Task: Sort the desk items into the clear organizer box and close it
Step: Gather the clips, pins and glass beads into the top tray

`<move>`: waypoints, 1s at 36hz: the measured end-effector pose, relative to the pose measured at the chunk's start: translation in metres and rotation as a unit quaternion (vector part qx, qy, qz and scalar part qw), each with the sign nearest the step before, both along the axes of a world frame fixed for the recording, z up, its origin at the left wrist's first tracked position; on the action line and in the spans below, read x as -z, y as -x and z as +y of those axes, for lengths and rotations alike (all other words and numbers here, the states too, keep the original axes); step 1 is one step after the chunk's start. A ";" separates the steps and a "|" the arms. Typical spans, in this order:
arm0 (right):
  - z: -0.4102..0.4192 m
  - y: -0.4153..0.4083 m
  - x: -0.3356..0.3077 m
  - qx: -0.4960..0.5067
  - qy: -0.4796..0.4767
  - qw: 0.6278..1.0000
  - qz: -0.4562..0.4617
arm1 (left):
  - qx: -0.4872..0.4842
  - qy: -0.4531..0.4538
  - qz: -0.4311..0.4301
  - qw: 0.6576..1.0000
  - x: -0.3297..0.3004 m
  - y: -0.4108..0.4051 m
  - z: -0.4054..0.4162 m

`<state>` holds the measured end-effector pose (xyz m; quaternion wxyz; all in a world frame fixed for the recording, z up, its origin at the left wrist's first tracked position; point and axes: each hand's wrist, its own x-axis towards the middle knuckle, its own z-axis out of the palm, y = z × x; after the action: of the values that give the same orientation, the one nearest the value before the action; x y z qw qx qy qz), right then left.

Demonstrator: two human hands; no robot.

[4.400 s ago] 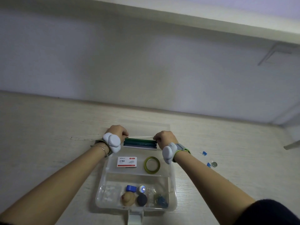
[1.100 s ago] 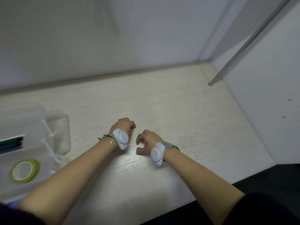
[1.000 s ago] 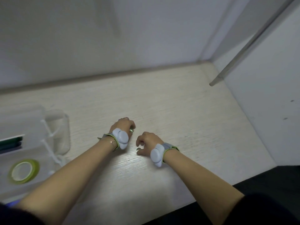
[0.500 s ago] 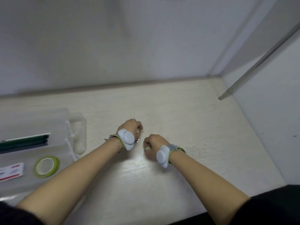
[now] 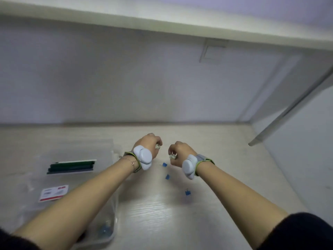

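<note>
The clear organizer box (image 5: pixel 113 210) lies open at the lower left, partly under my left forearm. Inside it I see dark green pencils (image 5: pixel 71 167), a red-and-white staple box (image 5: pixel 54 193) and a blue item (image 5: pixel 104 230) near its front corner. Right of the box, my left hand (image 5: pixel 148 144) is raised above the desk, pinching a small round silvery item (image 5: pixel 157 146). My right hand (image 5: pixel 177 152) hovers beside it, pinching a similar silvery item (image 5: pixel 172 156). Three small blue pieces (image 5: pixel 164 164) (image 5: pixel 167 176) (image 5: pixel 187 192) lie on the desk below my hands.
The pale wooden desk (image 5: pixel 207 186) runs to a white back wall, with a side panel and a slanted metal bar (image 5: pixel 288 112) on the right. A shelf (image 5: pixel 162 20) hangs overhead. Both wrists carry grey sensor bands.
Both hands lifted off the desk, each now pinching a small silvery item. The view swung left and up, so more of the box and the blue pieces show.
</note>
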<state>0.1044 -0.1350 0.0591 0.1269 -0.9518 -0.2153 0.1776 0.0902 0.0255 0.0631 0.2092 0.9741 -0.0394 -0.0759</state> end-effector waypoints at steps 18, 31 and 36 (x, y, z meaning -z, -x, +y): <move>0.124 0.004 -0.071 -0.092 -0.052 0.988 -0.108 | -0.083 0.008 -0.075 0.994 -0.056 0.038 0.128; 0.223 0.003 -0.058 -0.070 -0.111 0.988 -0.079 | -0.185 0.026 -0.050 0.981 -0.047 0.060 0.235; 0.243 -0.003 -0.049 -0.065 -0.128 0.987 -0.069 | -0.193 0.038 -0.041 0.980 -0.038 0.058 0.254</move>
<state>0.1071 0.1080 0.1085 0.2206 -0.9218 -0.3057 0.0903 0.0326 0.2797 0.1007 0.2551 0.9570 0.1377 0.0072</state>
